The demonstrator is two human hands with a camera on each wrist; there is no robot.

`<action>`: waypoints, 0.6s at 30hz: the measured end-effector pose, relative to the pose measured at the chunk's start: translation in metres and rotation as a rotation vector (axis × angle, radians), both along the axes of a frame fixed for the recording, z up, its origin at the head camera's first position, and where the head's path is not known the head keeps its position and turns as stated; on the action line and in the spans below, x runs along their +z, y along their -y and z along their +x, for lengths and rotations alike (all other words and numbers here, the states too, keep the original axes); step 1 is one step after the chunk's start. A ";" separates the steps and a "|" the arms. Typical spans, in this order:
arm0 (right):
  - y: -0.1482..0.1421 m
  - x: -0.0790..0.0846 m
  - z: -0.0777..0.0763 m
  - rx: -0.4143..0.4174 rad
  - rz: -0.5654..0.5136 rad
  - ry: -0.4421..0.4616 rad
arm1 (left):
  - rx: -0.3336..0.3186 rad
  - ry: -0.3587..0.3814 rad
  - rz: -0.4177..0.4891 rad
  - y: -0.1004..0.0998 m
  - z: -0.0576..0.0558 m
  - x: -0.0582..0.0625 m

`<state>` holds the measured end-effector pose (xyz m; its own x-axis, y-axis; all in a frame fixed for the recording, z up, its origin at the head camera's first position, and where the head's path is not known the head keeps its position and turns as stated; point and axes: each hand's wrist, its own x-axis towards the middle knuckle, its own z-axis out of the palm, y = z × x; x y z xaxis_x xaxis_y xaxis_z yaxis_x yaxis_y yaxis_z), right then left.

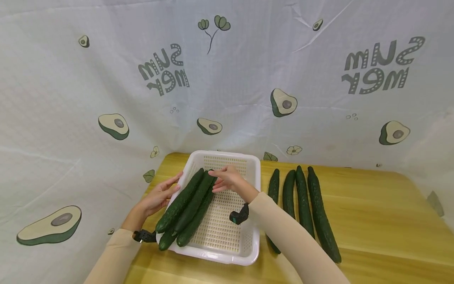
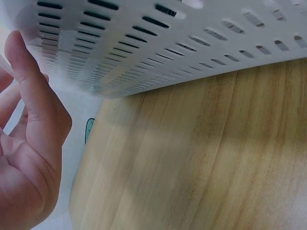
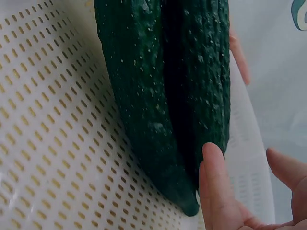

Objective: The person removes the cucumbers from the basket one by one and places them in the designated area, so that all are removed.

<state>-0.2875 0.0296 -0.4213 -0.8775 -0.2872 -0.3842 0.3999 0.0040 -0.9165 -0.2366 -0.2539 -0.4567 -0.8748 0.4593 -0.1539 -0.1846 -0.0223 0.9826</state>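
Several dark green cucumbers [image 1: 191, 203] lie bunched lengthwise along the left side of a white perforated plastic basket [image 1: 227, 258], their near ends resting at its rim. My right hand [image 1: 227, 179] reaches over the basket to the far ends of the bunch. In the right wrist view its extended fingers [image 3: 216, 184] are right at a cucumber [image 3: 206, 86], and the thumb stands apart. At the basket's left outer side is my left hand [image 1: 159, 195], fingertips by the rim. The left wrist view shows this hand [image 2: 33, 143] with loosely extended fingers beside the slotted wall [image 2: 144, 43].
To the right of the basket, several more cucumbers [image 1: 320, 213] lie side by side on the yellow wooden table [image 1: 383, 221], the nearest ones partly behind my right forearm. A pale curtain [image 1: 244, 79] with avocado prints hangs behind the table and along its left side.
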 end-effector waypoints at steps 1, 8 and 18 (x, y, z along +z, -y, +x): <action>0.003 -0.002 0.000 -0.003 0.006 0.006 | -0.005 -0.005 0.004 0.000 0.000 0.000; 0.019 -0.011 0.005 0.007 0.033 0.051 | -0.003 0.006 -0.001 -0.001 0.000 0.000; 0.033 -0.016 0.010 -0.019 0.008 0.057 | 0.002 -0.002 -0.022 0.000 0.000 0.000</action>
<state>-0.2772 -0.0032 -0.4376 -0.8594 -0.2671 -0.4359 0.4517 0.0027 -0.8922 -0.2365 -0.2544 -0.4564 -0.8761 0.4540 -0.1620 -0.1821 -0.0006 0.9833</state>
